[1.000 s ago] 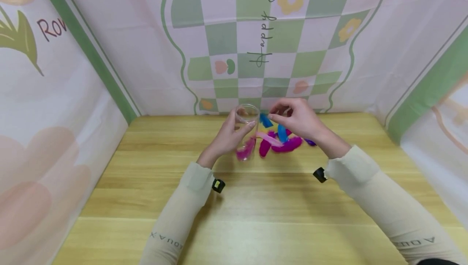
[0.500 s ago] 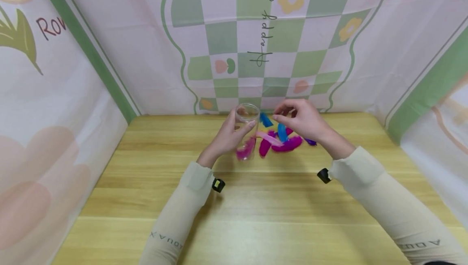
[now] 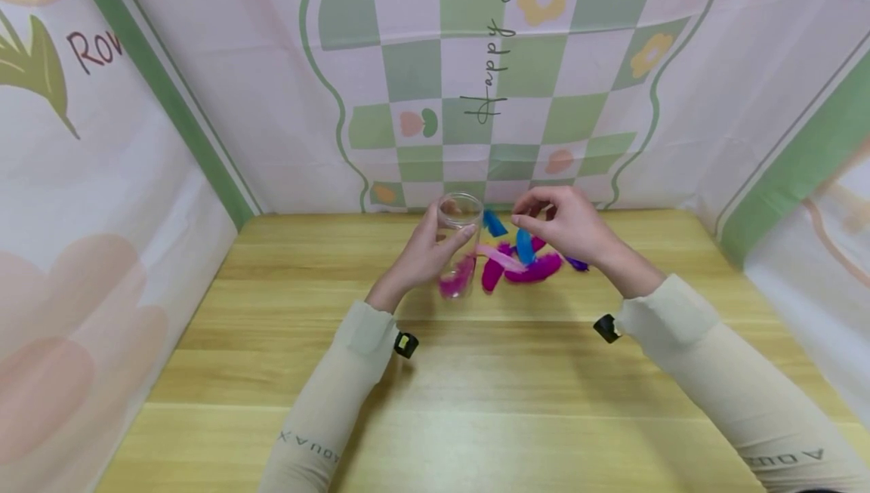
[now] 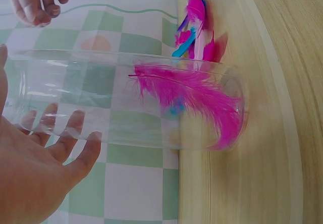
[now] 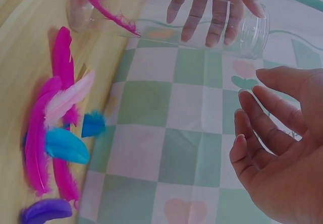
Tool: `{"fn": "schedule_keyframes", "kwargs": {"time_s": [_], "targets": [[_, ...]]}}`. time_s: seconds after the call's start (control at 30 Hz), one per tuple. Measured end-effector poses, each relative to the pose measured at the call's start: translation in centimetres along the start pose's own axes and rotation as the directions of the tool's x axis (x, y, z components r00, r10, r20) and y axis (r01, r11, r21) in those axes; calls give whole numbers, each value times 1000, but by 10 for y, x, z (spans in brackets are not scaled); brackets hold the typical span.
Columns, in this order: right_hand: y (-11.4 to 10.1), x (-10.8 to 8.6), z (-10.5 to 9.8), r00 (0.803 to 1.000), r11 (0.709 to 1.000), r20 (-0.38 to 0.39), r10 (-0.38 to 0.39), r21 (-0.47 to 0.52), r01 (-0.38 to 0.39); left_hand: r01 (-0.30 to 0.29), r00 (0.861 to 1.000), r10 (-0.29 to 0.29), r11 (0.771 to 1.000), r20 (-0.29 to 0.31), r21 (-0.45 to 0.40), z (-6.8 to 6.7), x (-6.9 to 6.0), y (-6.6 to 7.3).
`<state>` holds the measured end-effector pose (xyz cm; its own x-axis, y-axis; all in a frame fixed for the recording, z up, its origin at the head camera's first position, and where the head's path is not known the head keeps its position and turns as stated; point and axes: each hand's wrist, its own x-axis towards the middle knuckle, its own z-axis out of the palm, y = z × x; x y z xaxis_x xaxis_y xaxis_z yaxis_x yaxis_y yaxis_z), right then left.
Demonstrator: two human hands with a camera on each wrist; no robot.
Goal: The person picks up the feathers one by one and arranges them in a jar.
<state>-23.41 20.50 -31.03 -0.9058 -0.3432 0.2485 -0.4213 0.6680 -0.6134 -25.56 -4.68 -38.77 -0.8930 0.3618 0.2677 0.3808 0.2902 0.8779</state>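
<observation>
Near the bench's far edge, the left hand still grips the transparent jar, magenta feather inside; loose feathers lie unmoved; the right hand, fingers slightly apart, has shifted rightward.

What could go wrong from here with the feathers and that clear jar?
The overlapping feathers might drag along together if one is picked up. The tall clear jar could tip if the left grip, wrapped round it, slips. The right grip, close to the loose pile, might scatter it with a careless brush.
</observation>
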Motion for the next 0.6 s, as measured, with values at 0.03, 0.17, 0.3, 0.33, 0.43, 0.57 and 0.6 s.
{"fn": "schedule_keyframes", "kwargs": {"time_s": [0.03,0.17,0.3,0.33,0.43,0.57,0.6], "targets": [[0,0,0,1000,1000,0,0,-2,0,-1,1000,1,1000,0,-1,0,0,0],[1,-1,0,1000,1000,-3,2,-12,-2,-6,1000,6,1000,-2,-3,0,0,0],[2,-2,0,1000,1000,-8,-2,-20,1,-14,1000,14,1000,-3,1,0,0,0],[3,-2,0,1000,1000,-8,-3,-21,3,-16,1000,16,1000,-4,1,0,0,0],[4,-2,-1,1000,1000,-9,-4,-22,4,-15,1000,15,1000,-5,2,0,0,0],[4,-2,-1,1000,1000,-9,-5,-19,5,-11,1000,11,1000,-6,2,0,0,0],[4,-2,-1,1000,1000,-9,-6,-18,6,-10,1000,10,1000,-5,2,0,0,0]]}}
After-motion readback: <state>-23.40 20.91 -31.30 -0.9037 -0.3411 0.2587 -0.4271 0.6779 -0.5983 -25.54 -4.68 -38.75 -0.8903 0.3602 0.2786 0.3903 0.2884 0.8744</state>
